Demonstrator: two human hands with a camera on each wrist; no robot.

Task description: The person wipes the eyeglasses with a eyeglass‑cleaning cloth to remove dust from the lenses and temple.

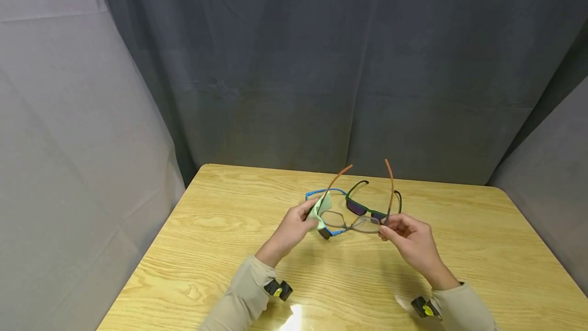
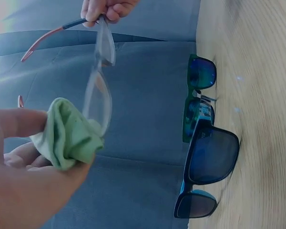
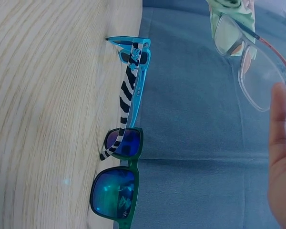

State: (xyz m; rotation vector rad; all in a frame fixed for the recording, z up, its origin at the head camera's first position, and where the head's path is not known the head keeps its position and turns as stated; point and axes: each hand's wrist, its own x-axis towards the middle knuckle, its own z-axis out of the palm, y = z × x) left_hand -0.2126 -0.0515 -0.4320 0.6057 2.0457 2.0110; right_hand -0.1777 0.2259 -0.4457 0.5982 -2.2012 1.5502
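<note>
Behind the table, dark curtain

Right hand holds clear glasses near 2 sunglasses.

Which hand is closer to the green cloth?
Left. The left hand pinches the green cloth; the right hand is apart from it, holding the other end of the clear glasses.
</note>
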